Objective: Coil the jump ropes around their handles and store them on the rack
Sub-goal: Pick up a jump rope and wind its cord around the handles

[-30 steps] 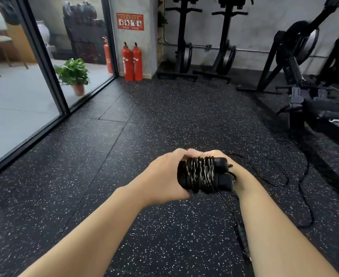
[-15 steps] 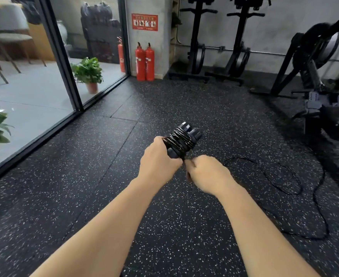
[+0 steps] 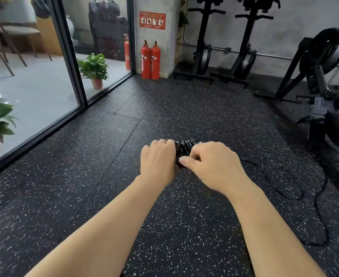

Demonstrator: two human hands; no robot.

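Both hands meet at the middle of the frame, clamped on the same bundle: the left hand [image 3: 158,162] wraps its fingers round the near end of the handles [image 3: 181,151], and the right hand [image 3: 211,163] has come back over the top of them, thumb and curled fingers pinching what looks like the rope against the coil. Half a second ago the right hand sat lower and apart from the bundle, pulling cord taut below it, while the handles stood tilted up and clear of both hands; now they lie almost hidden between the knuckles, with only a few dark turns of coil showing. That reads as another wrap being laid on. A long tail of the jump rope [image 3: 296,188] lies loose on the speckled rubber floor [image 3: 104,156] at centre right, looping down toward the lower right edge, so the coiling is judged well short of finished. No storage rack can be picked out with certainty; black equipment stands [image 3: 202,37] line the wall at the upper right, and two red fire extinguishers [image 3: 150,58] stand at upper centre.
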